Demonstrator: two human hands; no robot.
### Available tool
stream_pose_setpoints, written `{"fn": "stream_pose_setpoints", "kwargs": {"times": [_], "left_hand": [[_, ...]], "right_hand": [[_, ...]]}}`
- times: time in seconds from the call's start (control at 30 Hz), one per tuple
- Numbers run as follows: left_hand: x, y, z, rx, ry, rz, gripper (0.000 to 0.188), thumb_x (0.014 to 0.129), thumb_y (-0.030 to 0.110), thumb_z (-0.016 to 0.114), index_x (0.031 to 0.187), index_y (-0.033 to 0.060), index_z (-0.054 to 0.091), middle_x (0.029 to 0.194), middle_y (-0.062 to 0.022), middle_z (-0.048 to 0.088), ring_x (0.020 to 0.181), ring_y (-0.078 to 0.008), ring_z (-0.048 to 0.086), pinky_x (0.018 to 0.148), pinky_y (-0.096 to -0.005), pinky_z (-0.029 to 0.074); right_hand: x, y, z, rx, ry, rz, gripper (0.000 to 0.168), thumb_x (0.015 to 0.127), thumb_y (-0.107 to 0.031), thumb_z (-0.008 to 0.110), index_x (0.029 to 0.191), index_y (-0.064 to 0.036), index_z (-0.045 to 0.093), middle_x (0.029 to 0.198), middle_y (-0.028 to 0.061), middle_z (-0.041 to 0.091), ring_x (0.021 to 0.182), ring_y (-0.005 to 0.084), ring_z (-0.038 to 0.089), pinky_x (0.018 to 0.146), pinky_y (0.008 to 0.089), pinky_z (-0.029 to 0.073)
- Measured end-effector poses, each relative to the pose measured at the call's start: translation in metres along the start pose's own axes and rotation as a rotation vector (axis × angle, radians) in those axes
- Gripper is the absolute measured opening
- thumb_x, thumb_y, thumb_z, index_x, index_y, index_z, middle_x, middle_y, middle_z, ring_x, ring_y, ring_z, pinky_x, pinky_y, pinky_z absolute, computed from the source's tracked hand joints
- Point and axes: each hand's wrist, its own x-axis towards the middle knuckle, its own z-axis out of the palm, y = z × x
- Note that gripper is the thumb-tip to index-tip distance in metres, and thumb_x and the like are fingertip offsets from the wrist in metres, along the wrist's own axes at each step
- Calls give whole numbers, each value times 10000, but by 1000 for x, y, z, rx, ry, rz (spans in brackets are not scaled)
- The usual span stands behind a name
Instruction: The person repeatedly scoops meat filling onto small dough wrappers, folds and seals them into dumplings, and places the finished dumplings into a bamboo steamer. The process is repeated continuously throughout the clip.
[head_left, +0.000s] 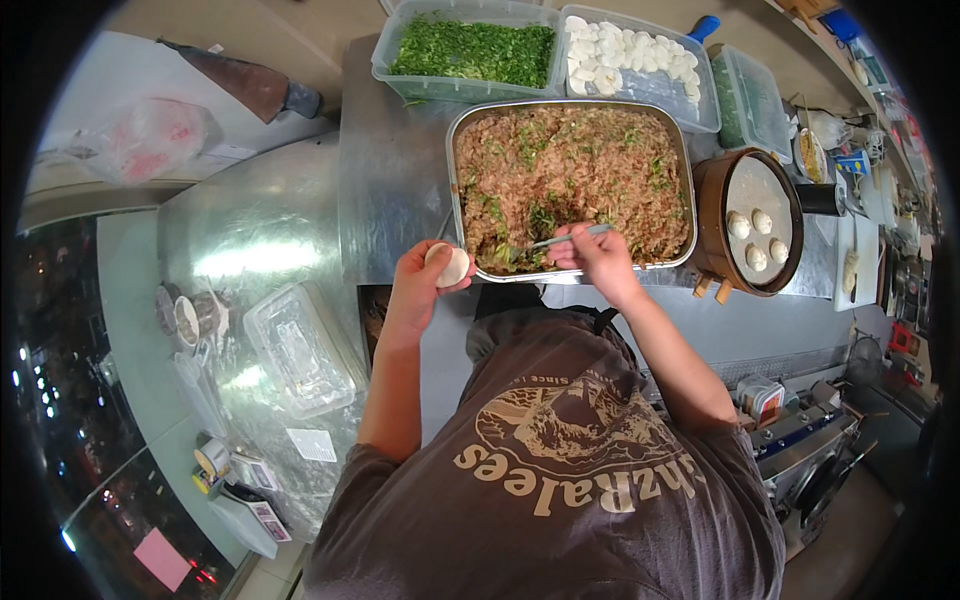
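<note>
A round white dough wrapper (452, 268) lies in my left hand (424, 277), beside the near left corner of a metal tray (691, 225). Ground meat filling (585, 165) with chopped greens fills the tray, with a hollow near its front edge. My right hand (596, 259) grips a slim metal utensil (570, 235), whose far end is at the filling in that hollow; its tip is partly hidden. To the right of the tray stands a round bamboo steamer (709, 202) with several pleated buns (762, 221) on its liner.
Behind the tray are a plastic tub of chopped greens (472, 49) and a clear tub of white dough pieces (634, 52). A lidded clear tub (754, 101) stands behind the steamer. At left, an empty-looking plastic container (300, 349) rests on a floured metal counter (255, 202).
</note>
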Motion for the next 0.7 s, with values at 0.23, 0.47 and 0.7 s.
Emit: {"fn": "stream_pose_setpoints", "kwargs": {"times": [0.23,0.47,0.7], "left_hand": [[14,-10,14,-8,-2,71,318,995,250,505,1157,-19,551,1056,-148,643,967,-265,661,881,-382,548],[34,-17,59,-202,-166,47,469,996,289,513,1300,-58,428,1198,-160,566,1102,-324,600,993,-439,475],[44,-29,95,234,-78,208,488,907,67,635,1317,-63,405,1072,-124,615,968,-222,658,845,-333,561]], "right_hand": [[9,-15,-27,3,106,-61,360,1025,-276,448,1116,49,573,969,152,684,874,206,684,761,302,560],[-14,-39,-24,101,54,-81,364,1027,-275,437,1105,51,579,969,153,680,882,216,683,772,313,559],[-25,-33,-27,182,100,-82,336,1027,-237,442,1087,63,581,953,143,677,870,212,684,773,306,562]]}}
